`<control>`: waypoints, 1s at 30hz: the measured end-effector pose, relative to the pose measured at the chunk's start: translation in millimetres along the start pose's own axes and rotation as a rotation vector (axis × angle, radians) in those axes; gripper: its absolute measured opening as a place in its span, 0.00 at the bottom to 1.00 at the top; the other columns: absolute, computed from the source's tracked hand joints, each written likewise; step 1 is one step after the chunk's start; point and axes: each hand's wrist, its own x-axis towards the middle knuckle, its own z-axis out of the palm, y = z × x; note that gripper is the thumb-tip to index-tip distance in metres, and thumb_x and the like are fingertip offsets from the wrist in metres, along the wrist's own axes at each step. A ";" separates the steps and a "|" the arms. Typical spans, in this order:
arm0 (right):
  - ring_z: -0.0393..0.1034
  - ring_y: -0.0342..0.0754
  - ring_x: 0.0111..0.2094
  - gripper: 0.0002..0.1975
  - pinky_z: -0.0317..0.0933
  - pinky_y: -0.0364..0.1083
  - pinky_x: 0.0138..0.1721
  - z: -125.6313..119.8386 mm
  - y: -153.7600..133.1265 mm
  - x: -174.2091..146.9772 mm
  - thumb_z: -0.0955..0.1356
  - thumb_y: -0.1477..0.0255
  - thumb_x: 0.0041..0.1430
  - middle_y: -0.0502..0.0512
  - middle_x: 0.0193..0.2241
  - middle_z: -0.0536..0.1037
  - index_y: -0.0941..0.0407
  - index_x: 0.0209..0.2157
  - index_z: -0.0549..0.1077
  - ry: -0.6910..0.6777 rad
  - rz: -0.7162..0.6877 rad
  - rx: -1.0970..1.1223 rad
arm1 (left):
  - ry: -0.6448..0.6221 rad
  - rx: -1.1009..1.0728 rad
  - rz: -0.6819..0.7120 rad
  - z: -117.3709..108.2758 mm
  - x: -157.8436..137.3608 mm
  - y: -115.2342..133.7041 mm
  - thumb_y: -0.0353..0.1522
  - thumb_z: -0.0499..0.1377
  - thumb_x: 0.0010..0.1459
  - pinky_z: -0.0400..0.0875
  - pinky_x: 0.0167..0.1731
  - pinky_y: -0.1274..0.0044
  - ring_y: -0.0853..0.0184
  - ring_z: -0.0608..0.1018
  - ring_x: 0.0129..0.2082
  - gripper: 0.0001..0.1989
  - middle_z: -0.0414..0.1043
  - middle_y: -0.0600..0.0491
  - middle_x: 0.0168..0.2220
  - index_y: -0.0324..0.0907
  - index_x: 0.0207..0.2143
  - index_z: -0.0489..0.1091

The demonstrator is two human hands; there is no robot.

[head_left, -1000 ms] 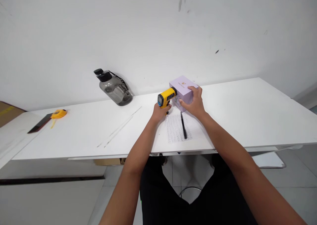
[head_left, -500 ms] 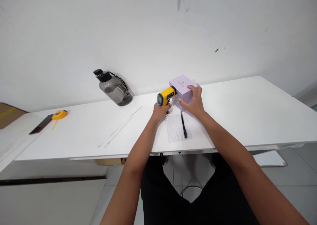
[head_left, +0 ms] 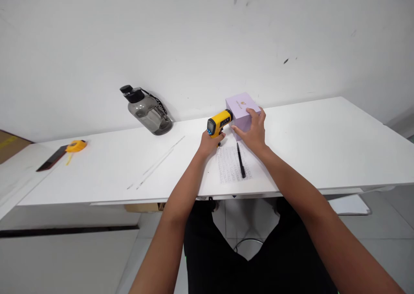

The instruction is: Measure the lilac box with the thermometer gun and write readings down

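yellow and black, the gun sits in the left hand, above the table near its middle, with its screen end towards the person and its nose at the left side of the box. whether nose and box touch is hard to tell. the left hand is closed round the grip, its thumb lying across the near side; the grip is mostly hidden, and so are the other fingers. the right hand is spread over the box's near right corner, thumb against the front face, one finger on top, the rest going over the right side, where their tips are out of sight. the two hands are near each other but apart.

just in front of the box a black pen lies on a sheet whose writing is too small to read. further left, a grey bottle leans towards the left by the wall. well apart at the far left, a tape measure touches a dark strip; beyond, a carton is cut off by the edge of view.
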 end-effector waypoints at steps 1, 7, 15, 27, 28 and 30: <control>0.55 0.67 0.66 0.38 0.70 0.70 0.54 0.6 -0.3 -0.2 0.71 0.47 0.55 0.63 0.65 0.50 0.43 0.62 0.54 0.006 0.001 -0.004 | -0.001 -0.009 0.003 0.2 -0.1 0.4 0.35 0.71 0.42 0.72 0.37 0.71 0.63 0.78 0.35 0.16 0.78 0.49 0.33 0.39 0.34 0.77; 0.53 0.70 0.67 0.41 0.64 0.74 0.58 -1.7 14.9 6.8 0.71 0.45 0.54 0.64 0.65 0.50 0.44 0.62 0.53 0.063 0.040 -0.023 | 0.003 -0.002 -0.008 0.2 -1.0 2.4 0.34 0.71 0.43 0.72 0.40 0.69 0.63 0.78 0.36 0.16 0.78 0.49 0.34 0.38 0.35 0.78; 0.50 0.71 0.67 0.42 0.59 0.74 0.59 -20.1 48.7 25.5 0.71 0.48 0.54 0.68 0.66 0.49 0.49 0.64 0.54 0.151 0.109 -0.231 | 0.009 -0.075 -0.036 -1.8 0.4 1.6 0.35 0.73 0.40 0.72 0.38 0.71 0.66 0.76 0.33 0.16 0.76 0.52 0.32 0.39 0.32 0.76; 0.38 0.69 0.72 0.47 0.49 0.72 0.65 -33.2 58.1 31.6 0.66 0.49 0.59 0.71 0.71 0.41 0.56 0.70 0.46 0.139 0.262 -0.410 | 0.022 -0.212 -0.047 -3.6 4.3 -9.9 0.36 0.73 0.42 0.72 0.40 0.70 0.67 0.76 0.35 0.18 0.74 0.52 0.34 0.40 0.35 0.74; 0.36 0.69 0.72 0.47 0.48 0.72 0.66 -32.8 55.9 31.0 0.66 0.49 0.59 0.71 0.71 0.39 0.57 0.71 0.46 0.132 0.274 -0.430 | 0.035 -0.198 -0.036 -1.8 3.5 -10.1 0.36 0.72 0.43 0.72 0.41 0.70 0.67 0.75 0.35 0.18 0.73 0.52 0.34 0.40 0.36 0.74; 0.33 0.69 0.73 0.46 0.47 0.72 0.66 -32.1 51.7 29.6 0.64 0.50 0.61 0.71 0.72 0.36 0.58 0.71 0.45 0.114 0.278 -0.468 | 0.061 -0.189 0.002 2.8 2.7 -12.6 0.37 0.71 0.46 0.71 0.42 0.70 0.67 0.75 0.37 0.20 0.72 0.53 0.37 0.42 0.41 0.72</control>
